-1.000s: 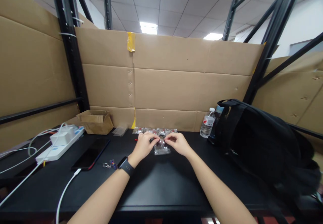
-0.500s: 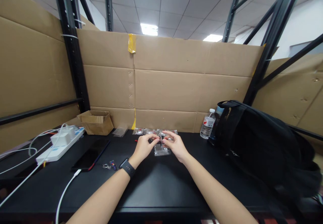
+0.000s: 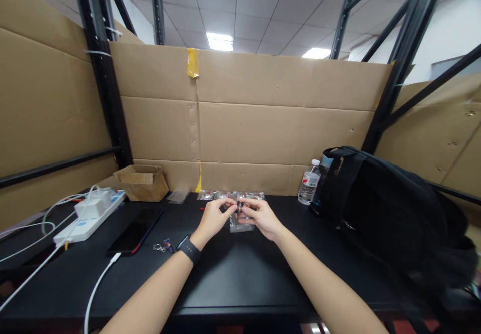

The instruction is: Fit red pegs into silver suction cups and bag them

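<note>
My left hand [image 3: 215, 217], with a dark watch on its wrist, pinches a small dark and silvery item [image 3: 239, 207] between thumb and forefinger. From the other side, the fingertips of my right hand [image 3: 263, 218] close on the same item. It is too small, and too much covered by fingers, to name. Just below it on the black table lies a clear plastic bag [image 3: 241, 227]. Behind my hands runs a row of clear packets [image 3: 207, 194] with bits of red and silver inside. A small keychain [image 3: 169, 245] with metal rings rests left of the watch.
Along the left are a phone [image 3: 136, 230] on a white cable, a power strip [image 3: 90, 222] with chargers, and an open cardboard box [image 3: 145, 186]. A flat clear sleeve [image 3: 178, 196] lies beside the box. On the right stand a water bottle [image 3: 309, 183] and a black backpack [image 3: 394, 223].
The fingers of my right hand have shifted slightly around the small item, the raised forefinger coming down closer to it. My left hand keeps its pinch. The view has moved a little.
</note>
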Demonstrator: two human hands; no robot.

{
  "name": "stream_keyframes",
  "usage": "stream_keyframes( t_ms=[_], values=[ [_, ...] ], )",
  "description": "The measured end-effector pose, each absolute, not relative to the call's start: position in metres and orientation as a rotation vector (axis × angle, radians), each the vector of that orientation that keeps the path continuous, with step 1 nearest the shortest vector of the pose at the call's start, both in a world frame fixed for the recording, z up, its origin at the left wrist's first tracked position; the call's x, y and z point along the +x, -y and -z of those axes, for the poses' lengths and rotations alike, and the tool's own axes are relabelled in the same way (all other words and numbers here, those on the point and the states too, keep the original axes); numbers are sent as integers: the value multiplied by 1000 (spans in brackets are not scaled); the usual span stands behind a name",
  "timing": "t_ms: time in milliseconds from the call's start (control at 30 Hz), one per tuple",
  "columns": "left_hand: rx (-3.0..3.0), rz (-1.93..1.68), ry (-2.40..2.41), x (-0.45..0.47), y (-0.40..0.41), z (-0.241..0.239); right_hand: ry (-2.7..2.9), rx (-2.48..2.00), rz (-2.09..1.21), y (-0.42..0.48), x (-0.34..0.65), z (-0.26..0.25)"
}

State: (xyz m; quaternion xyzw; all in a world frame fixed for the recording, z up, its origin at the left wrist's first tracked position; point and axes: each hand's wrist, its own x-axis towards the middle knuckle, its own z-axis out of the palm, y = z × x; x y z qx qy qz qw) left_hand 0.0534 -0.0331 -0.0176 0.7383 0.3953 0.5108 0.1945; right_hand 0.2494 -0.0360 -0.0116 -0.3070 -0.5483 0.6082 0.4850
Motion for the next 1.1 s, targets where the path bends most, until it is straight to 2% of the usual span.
stream_keyframes(
  t_ms=[367, 533, 867, 1100],
  values=[
    [2146, -1333, -1148, 52, 30, 23, 1242, -748, -1544, 27, 258, 13],
    [2312, -1085, -1277, 44, 25, 27, 1200, -794, -1529, 26, 262, 10],
    [2627, -557, -877, 48, 34, 29, 1142, -778, -1567, 19, 270, 9],
    [2646, -480, -873, 46, 33, 30, 1117, -792, -1593, 20, 270, 10]
  ],
)
